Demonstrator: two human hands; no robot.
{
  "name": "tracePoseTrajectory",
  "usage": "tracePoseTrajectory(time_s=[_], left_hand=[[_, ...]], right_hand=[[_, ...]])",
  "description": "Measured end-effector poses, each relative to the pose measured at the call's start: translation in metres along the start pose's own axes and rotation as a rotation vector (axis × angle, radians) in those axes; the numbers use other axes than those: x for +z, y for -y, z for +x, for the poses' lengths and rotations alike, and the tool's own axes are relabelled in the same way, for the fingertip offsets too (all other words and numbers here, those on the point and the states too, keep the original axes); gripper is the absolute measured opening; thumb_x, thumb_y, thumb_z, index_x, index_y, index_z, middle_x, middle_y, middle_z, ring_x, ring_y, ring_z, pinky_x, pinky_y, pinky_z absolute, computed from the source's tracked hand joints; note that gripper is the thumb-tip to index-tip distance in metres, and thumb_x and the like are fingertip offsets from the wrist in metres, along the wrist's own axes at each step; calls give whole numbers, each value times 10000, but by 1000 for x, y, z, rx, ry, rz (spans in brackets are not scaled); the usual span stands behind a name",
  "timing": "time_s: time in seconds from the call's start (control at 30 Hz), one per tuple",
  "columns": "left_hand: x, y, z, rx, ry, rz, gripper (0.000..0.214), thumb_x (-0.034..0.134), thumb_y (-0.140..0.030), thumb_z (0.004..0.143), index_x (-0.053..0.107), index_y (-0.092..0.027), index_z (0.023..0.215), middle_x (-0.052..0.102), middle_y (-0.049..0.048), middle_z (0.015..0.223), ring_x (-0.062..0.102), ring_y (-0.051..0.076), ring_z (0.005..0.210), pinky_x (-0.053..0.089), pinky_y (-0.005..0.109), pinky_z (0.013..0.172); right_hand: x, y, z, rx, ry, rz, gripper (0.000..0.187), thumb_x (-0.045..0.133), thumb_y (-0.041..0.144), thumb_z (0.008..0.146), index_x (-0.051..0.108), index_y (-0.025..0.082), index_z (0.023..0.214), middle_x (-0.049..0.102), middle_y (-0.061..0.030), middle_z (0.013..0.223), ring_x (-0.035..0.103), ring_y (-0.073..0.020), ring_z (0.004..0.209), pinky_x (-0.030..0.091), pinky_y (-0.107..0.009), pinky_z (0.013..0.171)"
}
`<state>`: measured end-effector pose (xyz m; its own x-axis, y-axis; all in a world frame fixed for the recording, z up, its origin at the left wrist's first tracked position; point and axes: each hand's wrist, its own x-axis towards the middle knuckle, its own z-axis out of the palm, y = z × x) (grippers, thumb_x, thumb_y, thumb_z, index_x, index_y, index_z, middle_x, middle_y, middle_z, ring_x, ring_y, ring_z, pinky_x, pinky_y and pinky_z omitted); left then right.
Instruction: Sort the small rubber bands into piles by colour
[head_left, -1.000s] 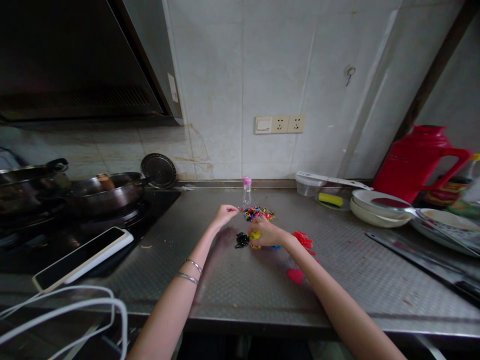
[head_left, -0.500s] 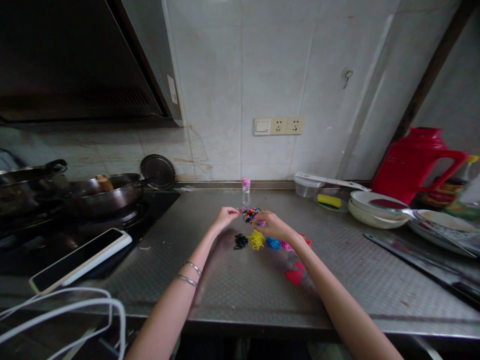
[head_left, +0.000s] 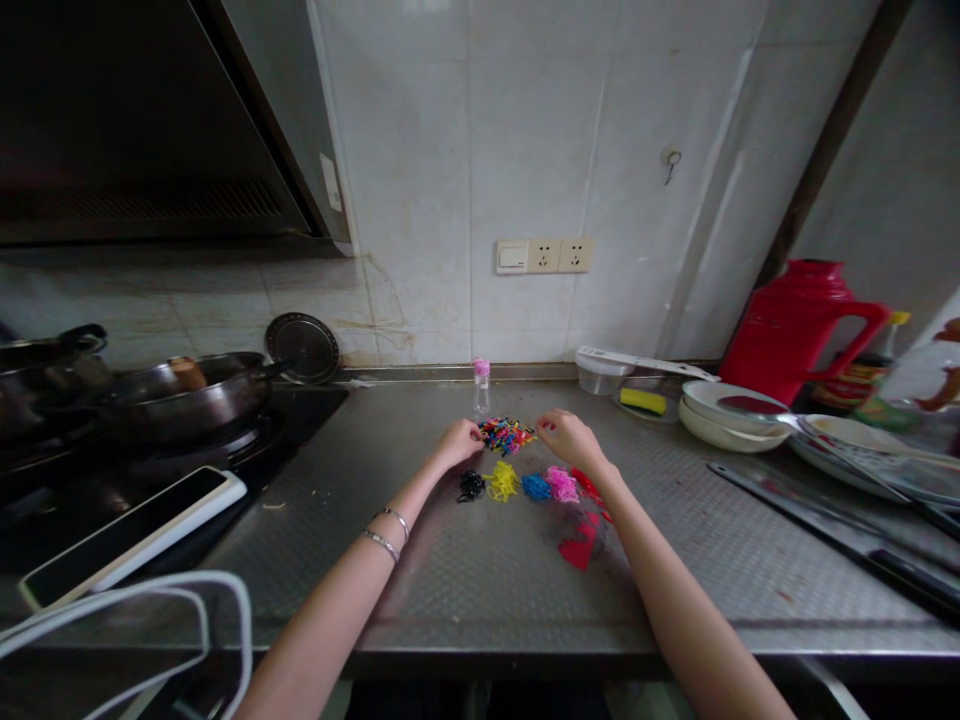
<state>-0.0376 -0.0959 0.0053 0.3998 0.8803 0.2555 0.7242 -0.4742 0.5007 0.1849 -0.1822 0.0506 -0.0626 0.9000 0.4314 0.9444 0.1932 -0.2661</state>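
Note:
A mixed pile of small coloured rubber bands (head_left: 507,434) lies on the steel counter between my hands. My left hand (head_left: 459,443) touches the pile's left edge, its fingers pinched; what they hold, if anything, is too small to see. Just right of the pile, my right hand (head_left: 568,438) has its fingers curled together, their contents hidden. Nearer me sit single-colour heaps: black bands (head_left: 471,486), yellow bands (head_left: 502,481), blue bands (head_left: 535,487) and pink bands (head_left: 562,484). Red bands (head_left: 587,484) lie partly behind my right wrist.
A small clear bottle with a pink cap (head_left: 481,386) stands behind the pile. A clear bag with a red print (head_left: 581,545) lies in front. Stacked bowls (head_left: 731,425), a yellow sponge (head_left: 643,402) and a long knife (head_left: 810,525) are right; the stove and pan (head_left: 187,400) are left.
My right hand has moved right, off the mixed pile, uncovering the pink heap. My left hand has come lower, against the pile's left edge. The view has shifted slightly right.

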Motion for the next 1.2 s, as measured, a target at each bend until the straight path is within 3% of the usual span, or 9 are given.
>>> tracePoseTrajectory(time_s=[0.17, 0.4, 0.8, 1.0, 1.2], left_hand=[[0, -4, 1, -43, -17, 48, 169, 568, -195, 639, 697, -164, 744, 670, 55, 747, 570, 142, 657, 412, 241, 650], [-3, 3, 2, -34, 18, -53, 159, 551, -195, 637, 689, -135, 686, 657, 50, 676, 562, 129, 602, 410, 226, 607], [-39, -5, -17, 58, 24, -166, 184, 537, -210, 657, 680, -95, 680, 667, 72, 694, 582, 148, 645, 417, 233, 612], [-46, -2, -24, 36, 5, -240, 179, 558, -219, 655, 677, -91, 695, 672, 77, 709, 589, 153, 671, 435, 241, 644], [-59, 3, -32, 66, 167, -358, 171, 599, -240, 628, 678, -103, 695, 676, 63, 705, 589, 143, 668, 440, 240, 668]], right_hand=[[0, 2, -1, 25, 12, -21, 221, 451, 278, 782, 639, 208, 873, 636, -48, 909, 556, -148, 822, 359, -204, 631], [1, 2, -1, 20, 21, -25, 227, 445, 286, 786, 643, 205, 861, 642, -49, 909, 562, -151, 824, 368, -203, 653], [3, 2, -2, 27, 24, -34, 229, 443, 275, 784, 644, 209, 871, 648, -45, 914, 570, -150, 834, 376, -201, 658], [3, 3, -2, 25, 37, -27, 220, 456, 271, 782, 648, 211, 871, 650, -47, 920, 570, -153, 836, 373, -199, 649], [3, 6, -2, 38, 55, -32, 230, 454, 287, 794, 652, 213, 884, 646, -51, 931, 565, -154, 863, 371, -198, 665]])
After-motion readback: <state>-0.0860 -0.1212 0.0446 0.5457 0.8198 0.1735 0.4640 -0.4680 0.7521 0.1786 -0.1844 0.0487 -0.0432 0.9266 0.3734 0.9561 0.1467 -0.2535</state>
